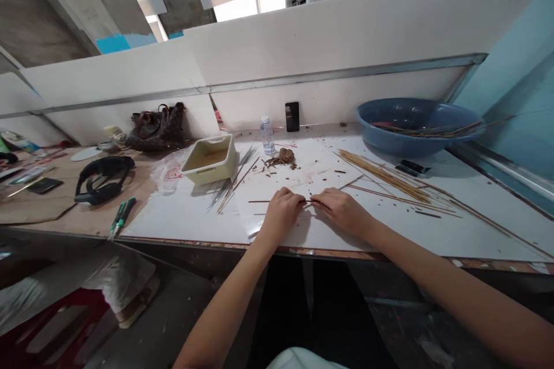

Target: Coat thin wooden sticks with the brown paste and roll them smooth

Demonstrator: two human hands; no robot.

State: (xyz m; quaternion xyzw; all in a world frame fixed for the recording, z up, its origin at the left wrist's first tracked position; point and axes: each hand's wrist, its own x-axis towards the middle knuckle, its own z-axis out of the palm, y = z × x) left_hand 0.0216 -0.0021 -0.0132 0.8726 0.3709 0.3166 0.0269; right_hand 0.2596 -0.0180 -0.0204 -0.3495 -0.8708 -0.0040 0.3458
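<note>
A thin brown stick (pixel 258 202) lies level between my two hands, just above the white board near the table's front. My left hand (pixel 282 211) pinches it close to the middle, its left end sticking out past the fingers. My right hand (pixel 340 210) pinches the same stick a short way to the right. Beyond my hands, a brown clay-like lump (pixel 286 155) sits among crumbs and short broken pieces. A bundle of tan sticks (pixel 385 176) is spread to the right. Thin grey wires (pixel 231 179) lie to the left.
A blue basin (pixel 402 147) holding long sticks stands back right. Left of the lump are a water bottle (pixel 268 137) and a cream tub (pixel 212 173). A phone (pixel 292 117) leans on the partition. Farther left lie pliers (pixel 122 216), a black headset (pixel 104 180) and a handbag (pixel 158 130).
</note>
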